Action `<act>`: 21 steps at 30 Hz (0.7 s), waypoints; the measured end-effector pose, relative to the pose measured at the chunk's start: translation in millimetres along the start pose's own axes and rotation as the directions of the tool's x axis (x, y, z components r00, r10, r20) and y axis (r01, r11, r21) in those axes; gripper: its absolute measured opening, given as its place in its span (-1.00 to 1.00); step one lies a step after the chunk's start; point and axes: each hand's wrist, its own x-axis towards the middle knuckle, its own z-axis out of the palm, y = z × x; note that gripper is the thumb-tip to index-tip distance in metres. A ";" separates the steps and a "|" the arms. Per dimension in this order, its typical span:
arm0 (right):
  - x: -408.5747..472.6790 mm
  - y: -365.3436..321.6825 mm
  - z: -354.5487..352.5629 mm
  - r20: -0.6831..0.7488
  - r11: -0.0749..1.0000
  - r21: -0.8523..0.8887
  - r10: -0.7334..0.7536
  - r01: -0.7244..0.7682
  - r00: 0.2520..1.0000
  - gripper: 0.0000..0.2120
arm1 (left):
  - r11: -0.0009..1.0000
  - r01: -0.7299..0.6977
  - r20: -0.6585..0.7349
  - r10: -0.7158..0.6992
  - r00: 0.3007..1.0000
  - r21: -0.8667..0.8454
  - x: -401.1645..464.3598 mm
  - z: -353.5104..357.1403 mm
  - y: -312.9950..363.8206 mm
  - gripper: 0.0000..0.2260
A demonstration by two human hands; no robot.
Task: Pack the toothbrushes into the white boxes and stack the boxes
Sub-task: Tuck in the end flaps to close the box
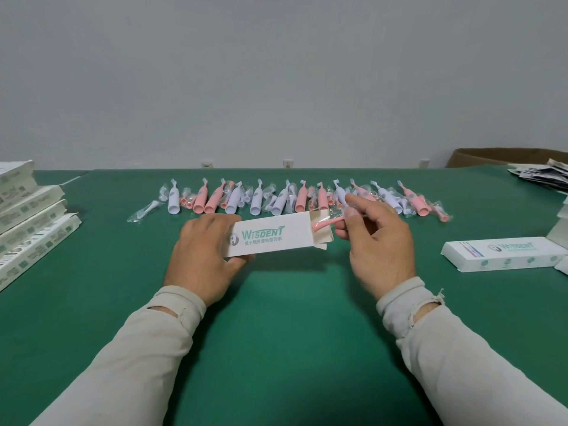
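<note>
Held white box (270, 236) above green table (276, 318) in left hand (204, 253), fingers curled round its left end, open flaps facing right. Pinched wrapped pink brush head (325, 224) in right hand (376, 241) at the box mouth, thumb and fingers closed on it. Behind, row of toothbrushes (292, 198). Stacked boxes (27, 210) far left; another box (504, 252) right.
</note>
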 end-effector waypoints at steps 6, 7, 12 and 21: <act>4.9 0.5 -4.6 -0.113 0.982 -0.188 -0.007 -0.014 0.994 -0.84 | 0.999 -0.047 -0.002 0.047 0.999 -0.023 -2.1 3.5 2.9 -0.51; 4.0 0.5 -4.1 -0.106 0.984 -0.174 0.006 -0.025 0.994 -0.85 | 0.998 -0.050 -0.008 0.050 0.999 -0.025 -2.4 4.0 3.2 -0.51; -5.4 0.2 5.5 -0.017 0.982 -0.181 0.060 -0.063 0.998 -0.83 | 0.998 -0.053 0.003 0.054 0.999 -0.042 -3.0 5.7 4.1 -0.50; -6.7 -5.6 7.8 0.331 0.951 0.030 0.280 -0.306 0.901 -0.65 | 0.997 -0.047 0.014 0.048 0.999 -0.063 -1.7 9.3 -0.6 -0.50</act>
